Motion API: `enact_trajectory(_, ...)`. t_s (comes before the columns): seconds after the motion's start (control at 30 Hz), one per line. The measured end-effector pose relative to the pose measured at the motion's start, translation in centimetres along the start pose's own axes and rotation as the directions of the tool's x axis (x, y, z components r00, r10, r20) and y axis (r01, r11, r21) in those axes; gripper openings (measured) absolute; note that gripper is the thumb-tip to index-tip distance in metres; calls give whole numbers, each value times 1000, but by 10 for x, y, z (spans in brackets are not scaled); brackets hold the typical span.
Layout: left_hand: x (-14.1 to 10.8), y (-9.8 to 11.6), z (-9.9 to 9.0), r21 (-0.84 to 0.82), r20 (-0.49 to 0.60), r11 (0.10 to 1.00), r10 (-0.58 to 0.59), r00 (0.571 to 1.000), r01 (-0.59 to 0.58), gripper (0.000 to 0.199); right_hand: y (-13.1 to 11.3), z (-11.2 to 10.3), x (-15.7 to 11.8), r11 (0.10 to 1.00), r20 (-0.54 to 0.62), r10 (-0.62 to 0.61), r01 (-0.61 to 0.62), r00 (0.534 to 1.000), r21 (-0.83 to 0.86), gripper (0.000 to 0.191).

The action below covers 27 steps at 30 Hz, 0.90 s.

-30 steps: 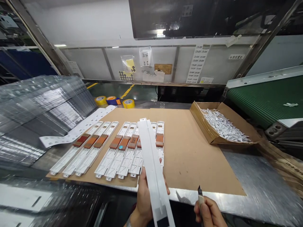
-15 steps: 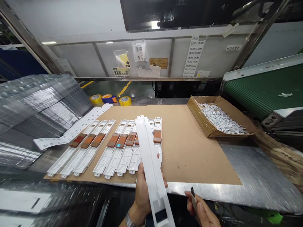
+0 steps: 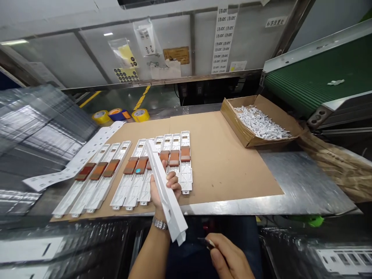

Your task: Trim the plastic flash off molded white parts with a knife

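My left hand (image 3: pixel 156 195) is wrapped round a long white plastic panel (image 3: pixel 166 192), held tilted above the table edge with its lower end towards me. My right hand (image 3: pixel 229 254) is closed on a small knife (image 3: pixel 205 243) with a dark tip, low and to the right of the panel's lower end, apart from it. Behind the panel, several similar white panels (image 3: pixel 186 176) lie side by side. Reddish-brown blocks (image 3: pixel 185 154) rest across them. The held panel and my left hand cover part of this row.
A cardboard box (image 3: pixel 240 130) of small white parts stands at the right, beside a green conveyor (image 3: pixel 316 71). Tape rolls (image 3: pixel 140 115) and a white label strip (image 3: pixel 74 157) are on the left. Wrapped stacks (image 3: pixel 43 135) stand at far left. Cardboard (image 3: pixel 221 166) covers the table.
The panel in my left hand has turned and its lower end has risen into view. My right hand has moved left with the knife, nearer that end. The camera view has shifted.
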State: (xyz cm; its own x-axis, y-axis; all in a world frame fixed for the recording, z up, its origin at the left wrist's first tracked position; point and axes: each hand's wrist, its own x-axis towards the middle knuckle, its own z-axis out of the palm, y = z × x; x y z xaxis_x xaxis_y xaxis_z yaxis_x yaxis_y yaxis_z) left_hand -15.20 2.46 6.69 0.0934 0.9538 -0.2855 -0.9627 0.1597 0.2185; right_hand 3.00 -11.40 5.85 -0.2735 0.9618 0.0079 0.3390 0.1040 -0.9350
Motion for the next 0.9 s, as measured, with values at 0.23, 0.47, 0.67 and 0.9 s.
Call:
enact_trajectory(0.23, -2, -6, -1, -57, 86, 998, 43, 995, -39, 40, 1, 19, 3, 990, -64, -19, 10, 998, -137, 37)
enact_trajectory(0.47, 0, -8, -3, -42, 123, 998, 54, 991, -49, 36, -2, 20, 7, 985, -69, 2, -14, 998, -170, 39)
enact_trajectory(0.67, -1, -11, -1, -37, 121, 997, 67, 990, -63, 36, -1, 19, 8, 985, -19, 21, -24, 1000, -170, 37)
enact_trajectory(0.9, 0, -9, -5, -19, 134, 997, 71, 988, -69, 40, 1, 21, 7, 987, -3, 59, -59, 998, -152, 39)
